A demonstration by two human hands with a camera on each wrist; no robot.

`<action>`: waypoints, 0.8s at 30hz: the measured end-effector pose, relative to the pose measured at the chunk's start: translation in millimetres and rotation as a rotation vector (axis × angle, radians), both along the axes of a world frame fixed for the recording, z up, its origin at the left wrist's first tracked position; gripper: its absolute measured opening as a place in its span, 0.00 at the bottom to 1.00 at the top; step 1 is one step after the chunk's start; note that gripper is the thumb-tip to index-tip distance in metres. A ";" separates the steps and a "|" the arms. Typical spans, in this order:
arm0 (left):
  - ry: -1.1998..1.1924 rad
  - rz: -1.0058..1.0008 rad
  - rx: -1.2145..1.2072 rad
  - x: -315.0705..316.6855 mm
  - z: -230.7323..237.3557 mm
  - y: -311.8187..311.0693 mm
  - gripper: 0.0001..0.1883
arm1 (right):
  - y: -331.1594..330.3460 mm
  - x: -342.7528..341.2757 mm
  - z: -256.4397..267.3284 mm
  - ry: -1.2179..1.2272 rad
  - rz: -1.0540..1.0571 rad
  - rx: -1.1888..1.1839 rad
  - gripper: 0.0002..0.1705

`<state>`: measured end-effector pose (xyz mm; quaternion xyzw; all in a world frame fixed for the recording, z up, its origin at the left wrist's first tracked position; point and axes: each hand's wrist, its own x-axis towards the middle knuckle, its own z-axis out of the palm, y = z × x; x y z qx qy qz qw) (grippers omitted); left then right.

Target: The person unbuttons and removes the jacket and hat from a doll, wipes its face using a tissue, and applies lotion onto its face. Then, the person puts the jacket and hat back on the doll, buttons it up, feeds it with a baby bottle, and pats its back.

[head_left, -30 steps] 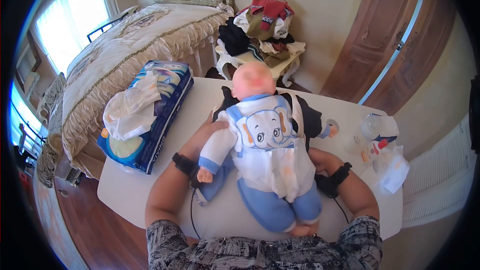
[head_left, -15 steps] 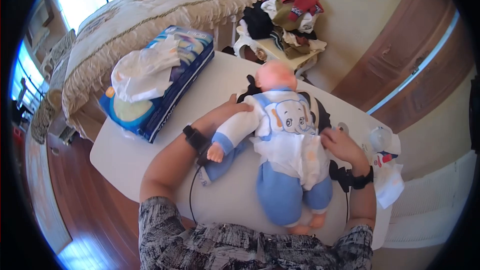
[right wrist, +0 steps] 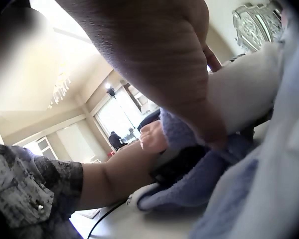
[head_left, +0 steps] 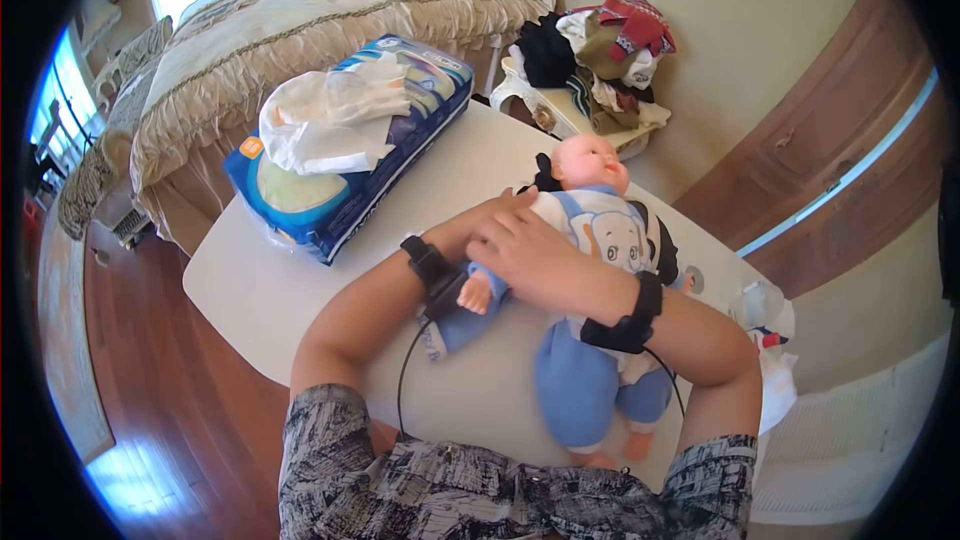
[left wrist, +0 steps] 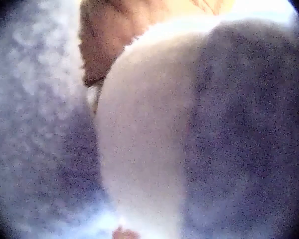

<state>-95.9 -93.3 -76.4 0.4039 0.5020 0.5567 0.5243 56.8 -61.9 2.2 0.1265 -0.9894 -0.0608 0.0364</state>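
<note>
A baby doll [head_left: 610, 230] in a white top with an elephant bib and blue trousers lies on its back on the white table [head_left: 300, 310]. My right hand [head_left: 535, 250] reaches across its chest to the white sleeve with a blue cuff. In the right wrist view that hand's thumb and fingers lie round the sleeve [right wrist: 239, 92], and the doll's small hand sticks out past the cuff. My left hand [head_left: 490, 215] is at the doll's shoulder on the same side, its fingers largely hidden. Dark cloth [head_left: 662, 245] shows behind the doll.
A blue diaper pack [head_left: 400, 160] with a loose white diaper [head_left: 335, 120] on top lies at the table's left. A fuzzy blue garment part [head_left: 455, 330] lies below my left wrist. Bottles and white wipes [head_left: 775, 340] are at the right edge. Clothes [head_left: 610, 50] are piled behind.
My right hand has left the doll's far side and crossed over its body to the sleeve by my left hand. The left hand stays at the shoulder. The head view has shifted.
</note>
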 end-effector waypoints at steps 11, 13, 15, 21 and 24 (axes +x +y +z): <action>-0.550 0.263 0.025 3.1 -2.3 25.7 0.13 | 91.4 65.7 67.8 0.427 -0.265 -0.830 0.23; -0.654 0.227 0.040 4.0 4.5 23.7 0.12 | 103.0 75.7 66.2 0.457 -0.315 -0.961 0.22; -0.718 0.147 0.047 -4.2 11.1 18.7 0.11 | 105.4 79.4 66.3 0.460 -0.299 -0.952 0.23; -0.255 -0.106 0.055 -53.4 55.1 -18.2 0.12 | 88.1 78.8 70.9 0.382 -0.308 -1.049 0.25; -0.158 -0.235 0.163 -96.0 62.6 -41.0 0.13 | 85.2 77.2 75.0 0.409 -0.262 -0.930 0.24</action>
